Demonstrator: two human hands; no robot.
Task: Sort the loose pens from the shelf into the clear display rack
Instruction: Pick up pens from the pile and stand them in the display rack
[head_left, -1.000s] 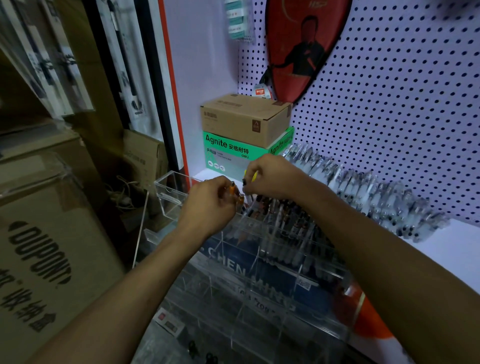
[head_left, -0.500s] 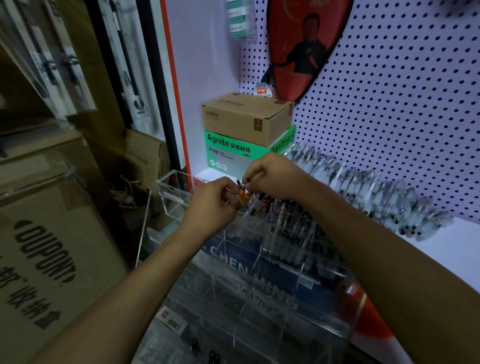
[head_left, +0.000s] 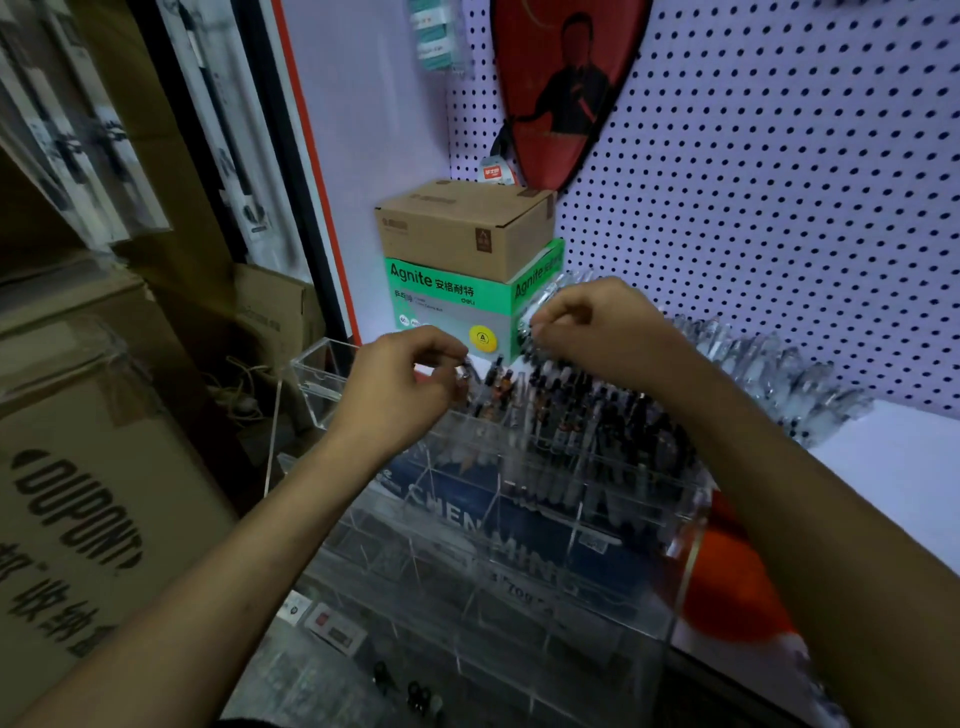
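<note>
Both hands curled, pinching pen tops at frame centre: left hand (head_left: 395, 384) & right hand (head_left: 597, 332) over clear acrylic display rack (head_left: 519, 519); drop each dark-capped pen (head_left: 498, 384) upright, one slot, w/o jamming neighbours.

**Two bare hands raised side by side, fingers curled**

Both forearms reach forward and upward from the lower corners of the view, bare to the wrist. The left hand (head_left: 395, 387) shows its back, fingers bent inward and fingertips drawn toward the thumb. The right hand (head_left: 597, 325) sits slightly higher and just apart, knuckles up, fingers likewise curled in a pinching pose
</note>
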